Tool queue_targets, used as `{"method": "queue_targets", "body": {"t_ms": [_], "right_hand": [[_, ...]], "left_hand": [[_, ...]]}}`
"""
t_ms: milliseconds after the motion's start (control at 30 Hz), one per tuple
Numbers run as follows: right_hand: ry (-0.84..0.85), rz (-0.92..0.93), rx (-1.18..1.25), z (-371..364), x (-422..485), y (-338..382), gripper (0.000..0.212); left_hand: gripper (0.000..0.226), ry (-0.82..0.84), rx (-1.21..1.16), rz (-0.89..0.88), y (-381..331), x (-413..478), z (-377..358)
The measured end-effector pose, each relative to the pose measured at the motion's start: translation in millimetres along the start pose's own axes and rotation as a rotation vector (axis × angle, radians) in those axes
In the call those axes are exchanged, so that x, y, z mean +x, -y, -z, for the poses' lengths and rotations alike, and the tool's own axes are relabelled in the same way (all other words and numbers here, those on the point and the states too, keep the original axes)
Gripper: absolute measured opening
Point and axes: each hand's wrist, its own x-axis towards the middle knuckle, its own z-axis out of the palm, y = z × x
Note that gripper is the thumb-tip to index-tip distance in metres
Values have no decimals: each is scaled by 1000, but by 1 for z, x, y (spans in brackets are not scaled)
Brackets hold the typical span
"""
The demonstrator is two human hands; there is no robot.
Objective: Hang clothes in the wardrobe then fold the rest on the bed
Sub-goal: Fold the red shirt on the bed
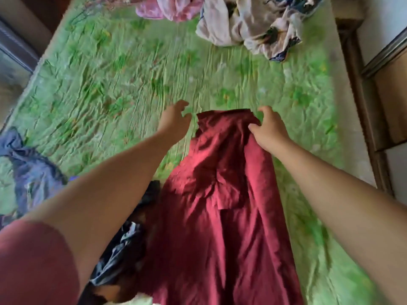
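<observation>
A: Nearest us, what do we have?

B: A dark heap (123, 245) of clothes by our left elbow, at the near edge of the bed (114, 69), touching the red garment (220, 205) on its left side. Our maroon sleeve (33, 267) shows at the lower left.

A: And the garment itself?

B: It lies on the green sheet, long axis running straight away from us, wide end near, narrow end pointing toward the far side of the bed. It is creased, with a flap folded over near its middle.

A: Our hands?

B: The right hand (269, 130) pinches the far right corner of the garment, thumb and fingers closed on the cloth. The left hand (174, 122) is just beside the far left corner, fingers curled loosely but spread, gripping nothing.

A: Farther off?

B: A blue garment (30, 170) rumpled at the left edge, well apart. At the far end, a pink cloth (169, 9) and a pale patterned bundle (253, 25), side by side.
</observation>
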Motion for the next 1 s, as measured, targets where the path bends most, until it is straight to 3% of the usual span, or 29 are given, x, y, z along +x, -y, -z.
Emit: {"method": "queue_targets", "body": {"t_ms": [200, 333, 433, 567, 733, 833, 1000], "right_hand": [[409, 68, -267, -98, -87, -111, 57], [641, 47, -592, -142, -149, -182, 71], [726, -5, -692, -158, -175, -216, 90], [755, 8, -779, -177, -186, -236, 114], [557, 50, -736, -185, -207, -242, 108], [440, 10, -687, -176, -247, -255, 100], [349, -333, -608, -165, -321, -282, 95]], "left_hand": [[48, 364, 143, 54, 117, -106, -114], [82, 693, 400, 95, 191, -201, -169], [101, 802, 634, 23, 231, -239, -192], [117, 782, 706, -30, 250, -243, -210], [113, 627, 623, -7, 252, -259, -208], [106, 509, 452, 212, 259, -297, -200], [110, 408, 361, 458, 286, -362, -186]]}}
